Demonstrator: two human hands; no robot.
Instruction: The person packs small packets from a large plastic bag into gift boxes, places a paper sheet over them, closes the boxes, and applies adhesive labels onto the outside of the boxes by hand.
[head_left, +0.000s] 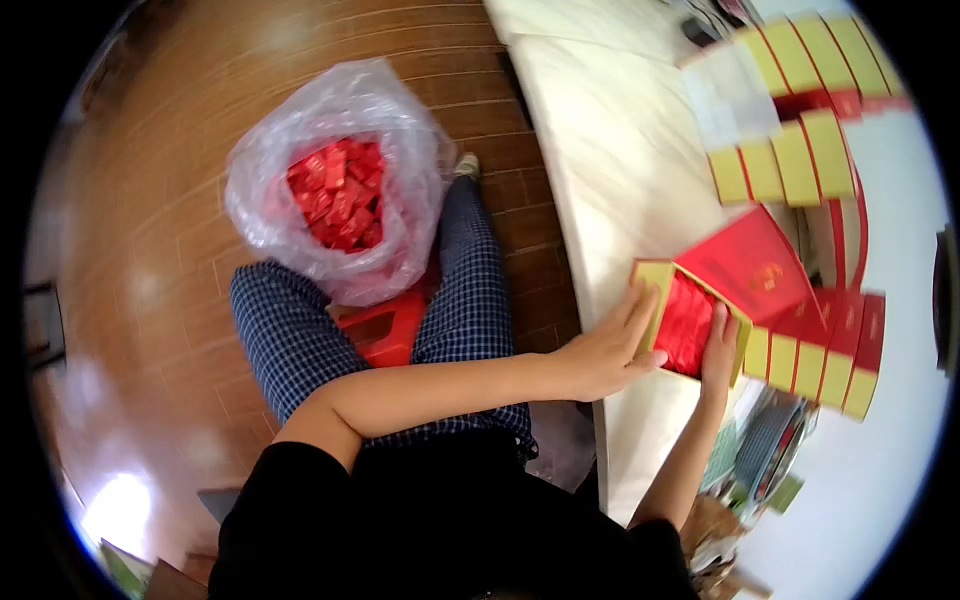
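A yellow-sided gift box (654,272) stands on the pale tabletop with its red lid (752,262) folded back to the upper right. Red packets (686,325) fill its inside. My left hand (612,348) holds the box's left side, fingers stretched along the wall and thumb at the near corner. On the opposite side, my right hand (718,352) grips the right wall, its fingertips reaching inside beside the packets.
A clear plastic bag (262,190) full of small red packets (338,195) sits between my knees, above a red stool (385,335). Yellow-and-red boxes (810,365) line the right of the table (600,140). A basket (768,450) and clutter lie at lower right.
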